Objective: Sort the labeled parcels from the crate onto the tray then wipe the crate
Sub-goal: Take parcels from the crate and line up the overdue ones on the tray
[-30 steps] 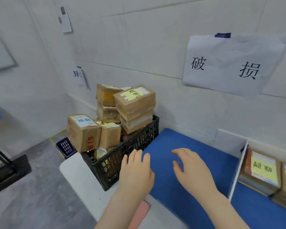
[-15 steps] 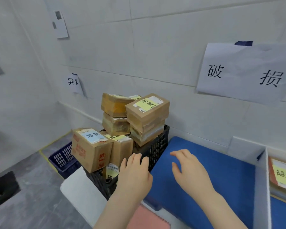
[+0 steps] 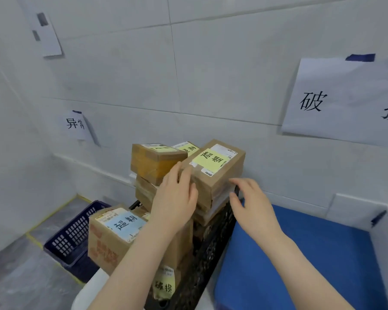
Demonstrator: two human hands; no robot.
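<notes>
A black plastic crate (image 3: pixel 207 251) holds several stacked cardboard parcels. The top parcel (image 3: pixel 220 173) carries a yellow label. My left hand (image 3: pixel 175 198) rests against that parcel's left side with fingers on its near corner. My right hand (image 3: pixel 251 202) hovers just right of it, fingers spread, not clearly touching. A parcel with a blue label (image 3: pixel 112 233) leans at the crate's left. Another brown parcel (image 3: pixel 155 162) sits at the back left of the stack. The blue tray surface (image 3: pixel 300 253) lies right of the crate.
A dark blue basket (image 3: pixel 72 238) stands on the floor at left. A white divider (image 3: pixel 383 238) borders the tray on the right. Paper signs hang on the wall: a large sign (image 3: pixel 345 101) and a small sign (image 3: pixel 75 125).
Both hands have risen from the tray's edge up to the top yellow-labelled parcel. The view has swung left and closer to the crate.
</notes>
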